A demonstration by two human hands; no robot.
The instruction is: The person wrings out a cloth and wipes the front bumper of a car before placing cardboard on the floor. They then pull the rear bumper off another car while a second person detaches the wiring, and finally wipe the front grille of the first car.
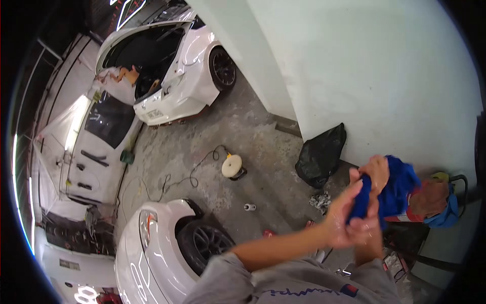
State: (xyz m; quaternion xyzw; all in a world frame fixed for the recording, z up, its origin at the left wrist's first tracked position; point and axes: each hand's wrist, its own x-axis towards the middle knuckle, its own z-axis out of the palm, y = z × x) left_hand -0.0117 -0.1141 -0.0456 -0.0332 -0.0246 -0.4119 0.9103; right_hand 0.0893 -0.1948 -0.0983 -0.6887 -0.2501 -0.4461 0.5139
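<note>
A bunched, dark blue cloth [397,185] is gripped between my two hands, off the floor at the right. My left hand [338,218] reaches in from the left, its fingers wrapped around the near part of the cloth. My right hand [377,175] is closed on the cloth farther up, and some of it hangs out past the fingers. Both hands look wet. Just beyond the cloth, a brown cloth [429,198] and a lighter blue cloth [445,215] hang over a red container [412,205], partly hidden.
A black plastic bag [321,157] leans against the pale wall [374,76]. On the concrete floor stand a corded polisher [232,166] and a small white cylinder [249,207]. A white car [157,243] is near left; another white car [187,96] stands open behind, beside a person [121,81].
</note>
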